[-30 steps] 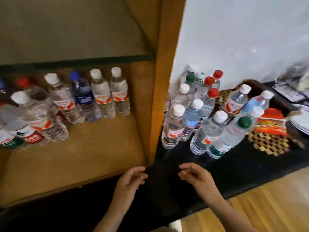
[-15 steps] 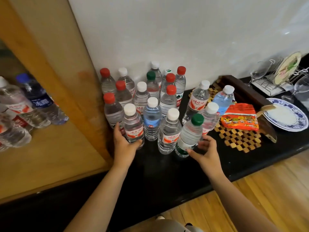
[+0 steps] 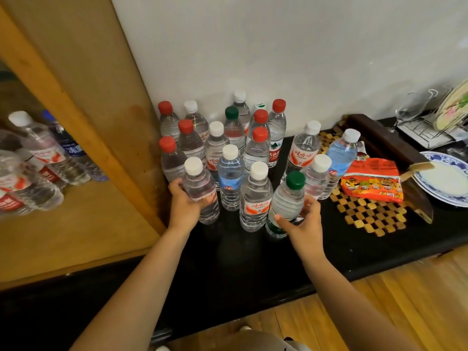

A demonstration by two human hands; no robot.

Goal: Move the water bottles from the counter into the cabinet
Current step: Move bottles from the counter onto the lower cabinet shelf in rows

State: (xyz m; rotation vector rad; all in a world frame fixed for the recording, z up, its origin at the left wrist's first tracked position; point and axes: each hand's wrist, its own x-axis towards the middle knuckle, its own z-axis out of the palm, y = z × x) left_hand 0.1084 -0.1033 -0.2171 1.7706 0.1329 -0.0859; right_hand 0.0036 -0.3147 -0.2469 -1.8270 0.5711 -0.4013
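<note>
Left hand (image 3: 183, 206) fingers wrap the white-capped clear plastic water bottle (image 3: 201, 191), right hand (image 3: 302, 222) the green-capped one (image 3: 286, 203) — both at front of bottle cluster, on black worktop (image 3: 253, 259); prob. full, heavyish, thin squashy walls — grip mid-body.

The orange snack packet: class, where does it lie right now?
Head view, right side: the orange snack packet lies on the woven bamboo mat, between the bottles and the blue-rimmed plate.

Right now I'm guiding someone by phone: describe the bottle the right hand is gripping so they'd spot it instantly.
On the black counter, find the bottle cluster against the white wall. At its front right edge, beside the bamboo trivet, the right hand grips the green-capped bottle. It is the only green cap in the front row; the other green cap stands further back.
</note>
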